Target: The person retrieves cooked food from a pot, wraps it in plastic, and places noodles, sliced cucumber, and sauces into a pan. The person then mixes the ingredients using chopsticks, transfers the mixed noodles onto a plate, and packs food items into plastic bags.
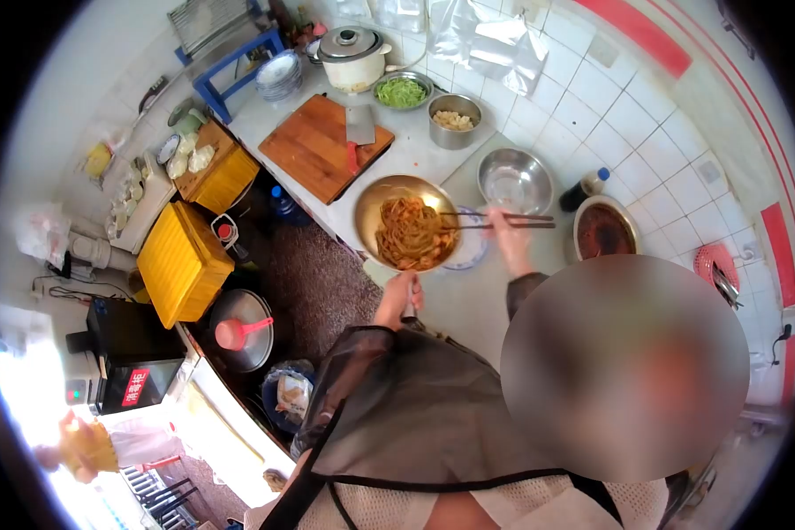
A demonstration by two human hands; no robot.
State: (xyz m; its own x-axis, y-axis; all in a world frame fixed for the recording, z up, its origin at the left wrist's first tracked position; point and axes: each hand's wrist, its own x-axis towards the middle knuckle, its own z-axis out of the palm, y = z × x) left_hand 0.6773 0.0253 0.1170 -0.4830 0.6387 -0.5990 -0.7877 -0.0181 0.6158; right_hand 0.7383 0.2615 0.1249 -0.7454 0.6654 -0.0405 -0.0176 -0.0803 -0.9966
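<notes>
Noodles in a golden pan, gripped from below by one hand and met by chopsticks from the side.

The left hand (398, 303) is closed around the handle of the golden pan (405, 185); the right hand's (511, 240) fingers are pinched around long chopsticks (539, 217), their tips at the right side of the sauced noodles (411, 230). The noodles lie inside the pan, just beyond the left fingers and left of the right ones. A blue-and-white plate (473, 251) shows beside the pan, partly hidden; farther out are a steel bowl (515, 181), and a wooden cutting board (306, 146) bearing a cleaver (359, 124).
</notes>
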